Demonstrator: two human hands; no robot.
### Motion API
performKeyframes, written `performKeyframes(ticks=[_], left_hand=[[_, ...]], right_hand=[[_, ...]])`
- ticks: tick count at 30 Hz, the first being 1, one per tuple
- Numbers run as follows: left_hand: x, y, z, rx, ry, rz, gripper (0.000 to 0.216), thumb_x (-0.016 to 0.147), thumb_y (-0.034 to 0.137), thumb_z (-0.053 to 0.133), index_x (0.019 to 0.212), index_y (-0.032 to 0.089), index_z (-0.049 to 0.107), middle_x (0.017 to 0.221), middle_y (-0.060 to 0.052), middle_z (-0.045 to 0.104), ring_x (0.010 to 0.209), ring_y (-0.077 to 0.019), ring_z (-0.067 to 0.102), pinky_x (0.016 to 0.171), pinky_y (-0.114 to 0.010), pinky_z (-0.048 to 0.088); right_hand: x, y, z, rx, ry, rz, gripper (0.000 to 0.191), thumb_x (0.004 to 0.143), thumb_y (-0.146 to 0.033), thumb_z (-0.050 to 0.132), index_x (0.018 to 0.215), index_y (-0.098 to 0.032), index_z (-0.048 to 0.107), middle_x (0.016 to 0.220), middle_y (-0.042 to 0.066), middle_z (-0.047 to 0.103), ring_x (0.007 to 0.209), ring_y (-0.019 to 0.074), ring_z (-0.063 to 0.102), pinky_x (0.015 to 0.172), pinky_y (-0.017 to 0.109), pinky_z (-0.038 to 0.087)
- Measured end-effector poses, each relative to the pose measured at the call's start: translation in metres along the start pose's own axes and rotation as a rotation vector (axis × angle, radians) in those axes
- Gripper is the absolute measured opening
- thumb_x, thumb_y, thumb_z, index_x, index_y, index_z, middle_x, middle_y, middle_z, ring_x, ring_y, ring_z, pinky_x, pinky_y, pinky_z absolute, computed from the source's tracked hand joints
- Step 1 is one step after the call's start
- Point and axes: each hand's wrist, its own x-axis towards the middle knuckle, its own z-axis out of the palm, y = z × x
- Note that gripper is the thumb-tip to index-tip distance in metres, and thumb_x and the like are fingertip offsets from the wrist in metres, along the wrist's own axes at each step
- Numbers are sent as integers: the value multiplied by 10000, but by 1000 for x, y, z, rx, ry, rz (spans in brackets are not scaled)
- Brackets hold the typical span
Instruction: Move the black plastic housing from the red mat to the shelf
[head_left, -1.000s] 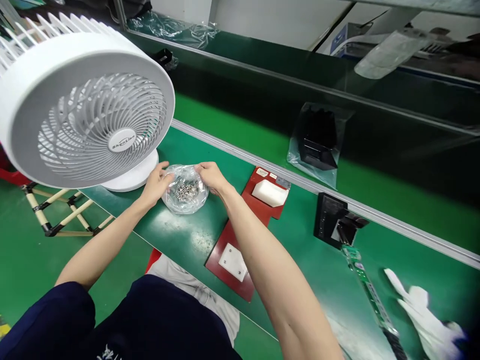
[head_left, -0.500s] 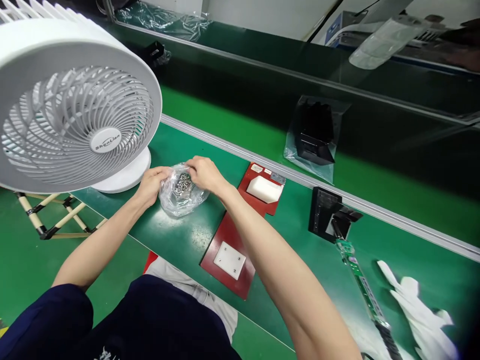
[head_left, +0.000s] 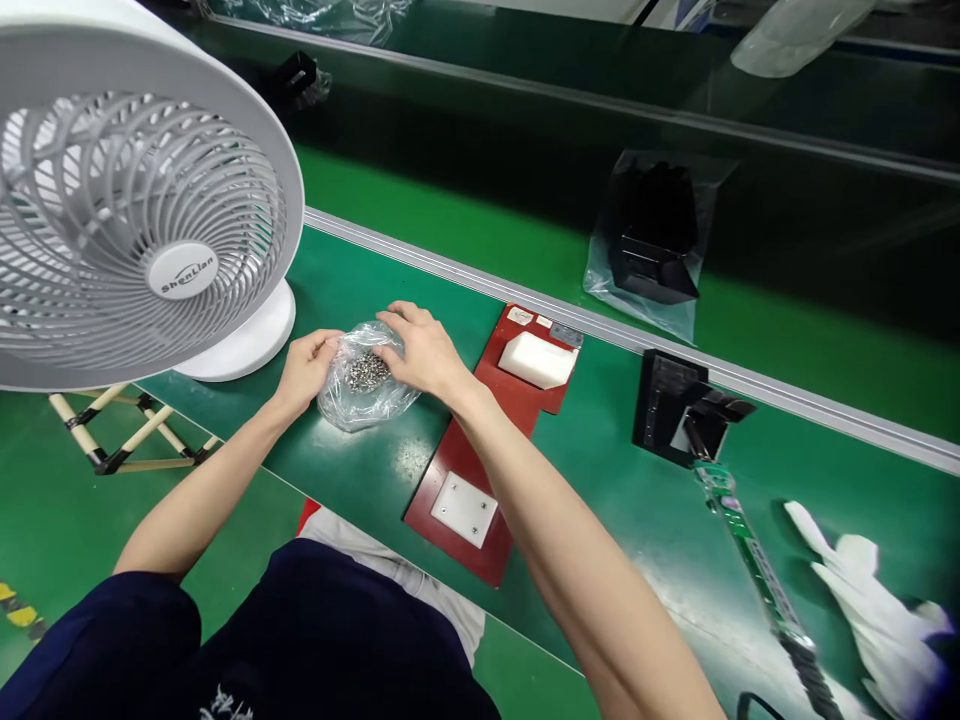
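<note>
A clear plastic bag (head_left: 367,408) lies on the green bench with its mouth spread. Small shiny metal pieces, which look like screws (head_left: 367,372), are heaped inside it. My left hand (head_left: 306,372) pinches the bag's left edge between thumb and fingers. At the bag's right side is my right hand (head_left: 426,350), its thumb and fingers parted around the rim and the thumb close to the metal pieces. To the right of the bag, partly behind my right forearm, is a red board (head_left: 480,440) with white blocks fixed on it.
A large white fan (head_left: 277,240) stands at the left, close to my left hand. Rightward are a black bracket (head_left: 667,405), a green-handled tool (head_left: 754,560) and a white glove (head_left: 870,610). A bagged black part (head_left: 652,230) sits behind the metal rail (head_left: 450,270).
My right hand has loosened from the bag's rim and its fingers have spread, the thumb shifting toward the metal pieces. My left hand stays on the bag. The camera view has tilted downward.
</note>
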Motion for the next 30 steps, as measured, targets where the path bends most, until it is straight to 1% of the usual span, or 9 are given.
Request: performKeyframes(ticks=[3, 7, 9, 11, 14, 16, 22, 27, 30], left_hand=[[-7, 4, -4, 182, 31, 160, 436, 803, 392, 500, 1057, 60, 627, 1009, -140, 632, 884, -234, 585, 800, -358, 463], [-36, 14, -16, 648, 65, 680, 497, 930, 348, 454, 1343, 73, 420, 1342, -203, 442, 1285, -292, 395, 1065, -468, 343], [-51, 18, -18, 780, 0, 829, 588, 934, 386, 494, 1412, 95, 316, 1400, -212, 380, 1342, -314, 323, 1103, -519, 286], [-59, 20, -13, 877, -107, 900, 664, 926, 431, 516, 1432, 88, 256, 1404, -219, 377, 1360, -318, 297, 1127, -549, 234], [-61, 17, 3, 972, -260, 927, 639, 933, 460, 496, 1372, 28, 323, 1382, -235, 402, 1367, -302, 289, 1148, -502, 242], [-57, 12, 15, 1019, -309, 908, 624, 937, 468, 475, 1319, -17, 384, 1384, -256, 388, 1374, -311, 270, 1137, -467, 283], [-47, -7, 38, 1218, -306, 677, 618, 909, 404, 515, 1348, -17, 404, 1455, -293, 224, 1373, -418, 201, 1102, -555, 266], [-32, -15, 52, 1257, -237, 715, 495, 967, 299, 333, 1360, 11, 420, 1460, -255, 255, 1369, -384, 241, 1108, -541, 253], [-12, -14, 63, 1262, -177, 753, 504, 971, 310, 292, 1358, 16, 428, 1447, -249, 290, 1355, -378, 276, 1100, -530, 271]], right_hand=[[2, -3, -1, -7, -75, -4, 427, 974, -227, 570, 1387, -247, 464, 1410, -24, 286, 1268, 204, 338, 1093, 414, 356], [-13, -9, -7, -17, -52, 165, 508, 983, -242, 545, 1452, -152, 373, 1429, 70, 248, 1313, 255, 274, 1102, 457, 335], [-37, -17, -9, -32, 88, 202, 507, 971, -247, 557, 1430, -108, 394, 1414, 102, 267, 1315, 266, 265, 1100, 458, 334], [-71, -28, -7, -22, 340, 140, 440, 956, -238, 567, 1350, -72, 463, 1379, 126, 316, 1286, 275, 308, 1072, 456, 367], [-129, -46, 6, 91, 679, 29, 358, 993, -171, 447, 1334, -66, 410, 1370, 139, 328, 1287, 254, 330, 1096, 448, 344], [-165, -56, 20, 187, 765, -4, 371, 972, -116, 449, 1340, -107, 401, 1325, 135, 386, 1269, 259, 363, 1076, 463, 348], [-228, -64, 70, 337, 724, 71, 575, 924, -27, 409, 1467, -194, 317, 1274, 114, 431, 1215, 248, 427, 980, 463, 436], [-242, -63, 88, 347, 789, 76, 467, 910, -18, 382, 1363, -132, 403, 1257, 139, 439, 1201, 230, 442, 958, 438, 485], [-243, -65, 91, 364, 814, 112, 386, 921, -119, 452, 1306, -134, 474, 1199, 145, 479, 1154, 239, 486, 918, 422, 528]])
